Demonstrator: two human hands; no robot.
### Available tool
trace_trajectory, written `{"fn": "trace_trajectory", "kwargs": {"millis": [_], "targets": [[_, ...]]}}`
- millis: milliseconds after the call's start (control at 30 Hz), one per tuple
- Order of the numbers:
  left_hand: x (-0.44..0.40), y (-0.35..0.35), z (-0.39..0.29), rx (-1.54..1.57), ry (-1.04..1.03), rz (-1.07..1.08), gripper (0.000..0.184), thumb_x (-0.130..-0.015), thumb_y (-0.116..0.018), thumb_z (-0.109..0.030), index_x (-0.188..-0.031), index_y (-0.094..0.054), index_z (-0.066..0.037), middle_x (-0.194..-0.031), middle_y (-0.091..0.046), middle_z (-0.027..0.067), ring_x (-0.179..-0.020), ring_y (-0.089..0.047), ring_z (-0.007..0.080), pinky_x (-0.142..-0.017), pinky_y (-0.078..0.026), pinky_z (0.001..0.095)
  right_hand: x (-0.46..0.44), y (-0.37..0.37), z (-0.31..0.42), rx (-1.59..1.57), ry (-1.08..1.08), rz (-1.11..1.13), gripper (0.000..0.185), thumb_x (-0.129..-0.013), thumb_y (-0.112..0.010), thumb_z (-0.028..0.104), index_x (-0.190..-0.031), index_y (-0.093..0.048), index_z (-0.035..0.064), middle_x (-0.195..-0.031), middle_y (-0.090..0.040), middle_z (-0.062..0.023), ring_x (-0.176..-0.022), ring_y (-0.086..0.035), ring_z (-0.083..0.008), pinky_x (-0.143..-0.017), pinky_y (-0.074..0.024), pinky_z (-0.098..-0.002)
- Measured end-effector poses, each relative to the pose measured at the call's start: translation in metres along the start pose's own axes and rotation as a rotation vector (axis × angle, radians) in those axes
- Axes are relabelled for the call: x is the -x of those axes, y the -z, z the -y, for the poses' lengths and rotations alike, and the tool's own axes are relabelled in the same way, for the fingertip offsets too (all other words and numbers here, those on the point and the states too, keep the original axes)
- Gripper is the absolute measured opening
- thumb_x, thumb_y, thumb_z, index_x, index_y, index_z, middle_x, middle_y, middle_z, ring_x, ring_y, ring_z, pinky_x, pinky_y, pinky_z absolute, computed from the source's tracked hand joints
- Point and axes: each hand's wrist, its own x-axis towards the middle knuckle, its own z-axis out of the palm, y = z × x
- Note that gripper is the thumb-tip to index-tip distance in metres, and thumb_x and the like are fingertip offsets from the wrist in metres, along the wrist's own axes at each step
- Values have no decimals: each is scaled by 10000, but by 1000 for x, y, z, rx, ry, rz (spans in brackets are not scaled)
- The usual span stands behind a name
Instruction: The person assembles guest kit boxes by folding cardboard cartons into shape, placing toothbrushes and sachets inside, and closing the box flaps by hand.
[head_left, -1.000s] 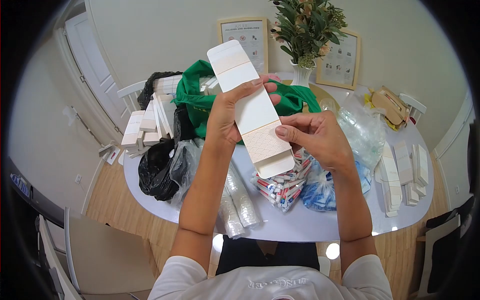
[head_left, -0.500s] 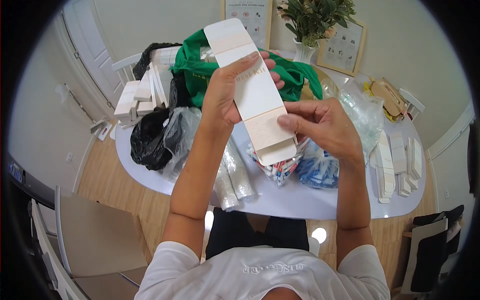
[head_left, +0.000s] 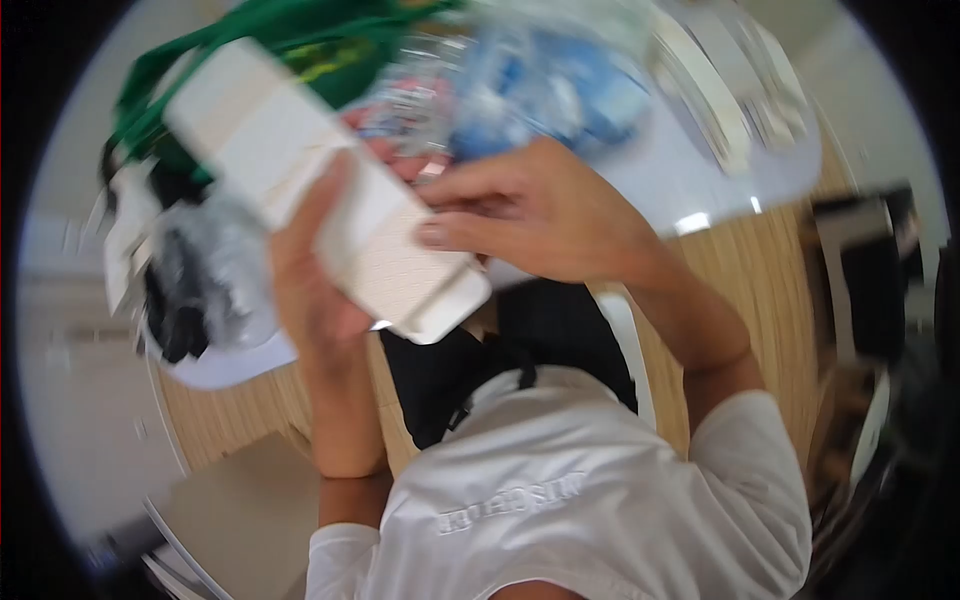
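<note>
A white cardboard box (head_left: 385, 235) with an open end flap is held up in front of me, slanting from upper left to lower right. My left hand (head_left: 318, 255) is wrapped around its middle from the left side. At the lower right part of the box, my right hand (head_left: 540, 210) pinches its edge between thumb and fingers. Motion blurs the picture, and the lettering on the box is unreadable. Behind the box lie a clear bag of small red-and-white packets (head_left: 410, 115) and a bag of blue items (head_left: 545, 95).
A green bag (head_left: 160, 100) is at the upper left of the white table (head_left: 690, 190). Below it are black and clear plastic bags (head_left: 215, 265). Several flat white boxes (head_left: 710, 90) lie at the right. A chair (head_left: 855, 270) stands beyond the table's right side.
The view has swung downward and turned, so the table now shows higher in the picture. The box and both hands appear further left, with the same holds kept.
</note>
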Motion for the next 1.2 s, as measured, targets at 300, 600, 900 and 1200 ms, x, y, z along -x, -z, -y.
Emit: {"fn": "trace_trajectory", "kwargs": {"millis": [300, 600, 900, 1200], "targets": [[-12, 9, 0, -202, -152, -297, 451, -867, -568, -146, -1264, -469, 42, -1237, -536, 157, -1138, -507, 243, -993, -388, 414, -12, -10, -13, 473, 514, -379, 177, -634, -601, 144, -721, -650, -2, -673, -631, -186, -664, -629, -369, -595, -501, -440], [-56, 33, -64, -187, -558, -321, 347, -794, -611, -72, -1094, -560, 94, -1128, -567, 223, -1012, -573, 285, -893, -477, 404, -92, -53, 34, 626, 503, -610, 116, -578, -604, 188, -587, -679, 100, -570, -625, -61, -585, -626, -237, -452, -420, -381], [-34, 90, -68, -1226, -580, -154, 585, -730, -706, -238, -1197, -524, 64, -1162, -564, 195, -1014, -567, 257, -871, -465, 366, -91, -76, 7, 377, 426, -558, 200, -438, -645, 216, -596, -648, 94, -597, -597, -106, -573, -601, -281, -513, -443, -415], [-45, 16, -5, 326, 51, 36, 406, -816, -590, -141, -1132, -479, 87, -932, -591, 160, -856, -601, 285, -947, -435, 486, -1, -16, -20, -350, 29, -321, 190, -790, -688, 116, -867, -660, -55, -706, -654, -51, -653, -585, -55, -577, -469, -220]]}}
